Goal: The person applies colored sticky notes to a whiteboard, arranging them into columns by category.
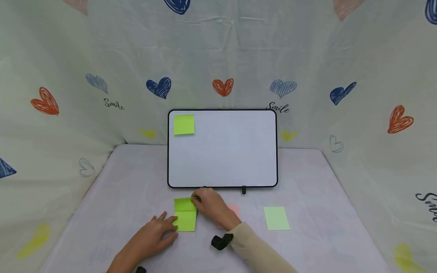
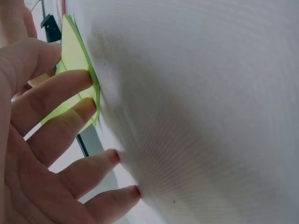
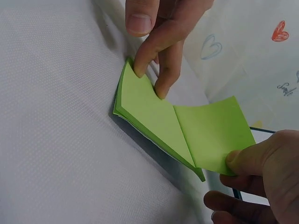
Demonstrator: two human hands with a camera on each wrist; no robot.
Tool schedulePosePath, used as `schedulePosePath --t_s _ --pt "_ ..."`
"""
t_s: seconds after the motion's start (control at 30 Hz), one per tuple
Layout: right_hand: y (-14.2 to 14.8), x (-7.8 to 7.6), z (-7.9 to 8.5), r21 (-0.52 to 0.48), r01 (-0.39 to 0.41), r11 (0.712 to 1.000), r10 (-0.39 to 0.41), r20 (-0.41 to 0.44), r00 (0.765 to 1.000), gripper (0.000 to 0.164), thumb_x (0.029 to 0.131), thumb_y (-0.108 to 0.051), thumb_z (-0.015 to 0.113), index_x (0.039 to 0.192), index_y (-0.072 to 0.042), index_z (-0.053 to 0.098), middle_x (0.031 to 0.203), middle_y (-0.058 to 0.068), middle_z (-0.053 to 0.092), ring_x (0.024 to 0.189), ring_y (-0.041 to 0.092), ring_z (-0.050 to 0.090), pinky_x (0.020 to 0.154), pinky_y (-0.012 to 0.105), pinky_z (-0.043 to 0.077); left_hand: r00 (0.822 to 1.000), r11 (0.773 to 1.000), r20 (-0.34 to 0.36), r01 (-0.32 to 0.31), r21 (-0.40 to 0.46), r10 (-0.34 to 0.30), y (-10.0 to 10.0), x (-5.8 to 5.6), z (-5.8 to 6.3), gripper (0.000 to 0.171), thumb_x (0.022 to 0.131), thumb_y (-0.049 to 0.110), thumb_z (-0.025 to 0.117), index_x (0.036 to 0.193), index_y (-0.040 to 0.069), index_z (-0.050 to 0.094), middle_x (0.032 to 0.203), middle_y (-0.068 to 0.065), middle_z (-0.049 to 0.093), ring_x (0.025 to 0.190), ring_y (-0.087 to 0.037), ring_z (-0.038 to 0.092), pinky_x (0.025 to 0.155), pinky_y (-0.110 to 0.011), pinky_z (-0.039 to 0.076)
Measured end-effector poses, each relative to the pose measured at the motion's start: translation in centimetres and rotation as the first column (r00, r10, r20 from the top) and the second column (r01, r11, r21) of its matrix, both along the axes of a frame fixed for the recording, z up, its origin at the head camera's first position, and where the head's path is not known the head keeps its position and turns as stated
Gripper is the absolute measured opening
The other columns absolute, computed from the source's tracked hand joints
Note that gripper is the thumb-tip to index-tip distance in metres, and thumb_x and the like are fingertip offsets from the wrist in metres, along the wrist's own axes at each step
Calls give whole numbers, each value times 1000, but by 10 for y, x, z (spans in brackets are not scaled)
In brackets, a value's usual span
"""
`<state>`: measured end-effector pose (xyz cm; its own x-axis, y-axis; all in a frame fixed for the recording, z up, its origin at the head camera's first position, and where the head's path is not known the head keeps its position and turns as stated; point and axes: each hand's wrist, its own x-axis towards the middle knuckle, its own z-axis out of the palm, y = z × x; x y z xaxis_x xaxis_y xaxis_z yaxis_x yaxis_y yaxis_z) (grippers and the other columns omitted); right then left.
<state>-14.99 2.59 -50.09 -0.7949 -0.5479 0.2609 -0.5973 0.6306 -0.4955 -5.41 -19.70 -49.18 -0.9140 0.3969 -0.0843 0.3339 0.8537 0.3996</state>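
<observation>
A lime-green sticky note pad (image 1: pixel 186 224) lies on the white-covered table in front of the whiteboard (image 1: pixel 223 151). My left hand (image 1: pixel 154 234) rests at the pad's left edge, its fingers spread and two fingertips touching the pad, as the left wrist view shows. Between thumb and finger my right hand (image 1: pixel 214 207) pinches a corner of the top sticky note (image 3: pixel 215 130). That sheet is bent up along a crease and still joins the pad. One lime-green sticky note (image 1: pixel 184 124) is stuck at the whiteboard's upper left.
A pink sticky note pad (image 1: pixel 234 209) is partly hidden behind my right hand and wrist. Farther right lies a pale green one (image 1: pixel 277 218). The whiteboard stands upright on small black feet (image 1: pixel 244 190). A heart-printed curtain (image 1: pixel 222 49) surrounds the table (image 1: pixel 307 182).
</observation>
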Motion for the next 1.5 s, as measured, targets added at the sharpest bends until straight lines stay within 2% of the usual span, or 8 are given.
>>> schedulePosePath --t_s 0.13,0.37,0.67,0.97,1.17,1.5 --pt "0 -1 1 13 4 1000 -4 21 1000 12 98 -17 71 104 -11 79 94 -3 76 74 -1 56 65 11 46 1000 1000 3 -30 -6 30 2 2 -1 16 92 29 76 97 14 82 128 -8 73 130 -48 59 101 -73 45" --pt "-1 -7 0 21 -10 1000 10 9 1000 12 99 -17 68 104 -12 78 91 -3 75 74 0 58 66 13 47 998 997 10 -69 -27 69 4 4 -2 13 94 27 75 98 16 81 130 -6 72 134 -45 57 106 -71 43" --pt "-4 -12 4 3 -34 999 34 37 999 15 97 -14 66 103 -9 79 94 0 77 77 1 63 67 13 49 996 996 43 -81 -28 82 6 4 -3 12 94 25 75 99 17 80 132 -7 71 134 -47 56 106 -73 41" --pt "-2 -15 6 -37 -34 999 36 49 998 14 98 -14 66 102 -9 79 95 2 78 78 2 66 66 11 50 997 997 14 -73 3 73 3 5 -3 21 95 24 73 112 14 79 131 -7 72 134 -45 57 106 -72 41" --pt "-3 -18 9 -42 -45 998 46 31 998 14 96 -12 67 100 -8 79 93 1 78 71 0 59 63 11 46 997 997 -20 -70 34 71 2 8 -3 21 97 23 72 113 13 78 130 -7 72 134 -45 57 106 -72 41" --pt "-3 -22 12 -50 -40 998 42 39 998 12 95 -11 68 98 -8 79 92 2 77 69 1 55 62 12 44 997 996 -5 -77 40 77 1 8 -4 20 97 25 72 113 16 78 130 -5 72 134 -45 57 107 -72 40"
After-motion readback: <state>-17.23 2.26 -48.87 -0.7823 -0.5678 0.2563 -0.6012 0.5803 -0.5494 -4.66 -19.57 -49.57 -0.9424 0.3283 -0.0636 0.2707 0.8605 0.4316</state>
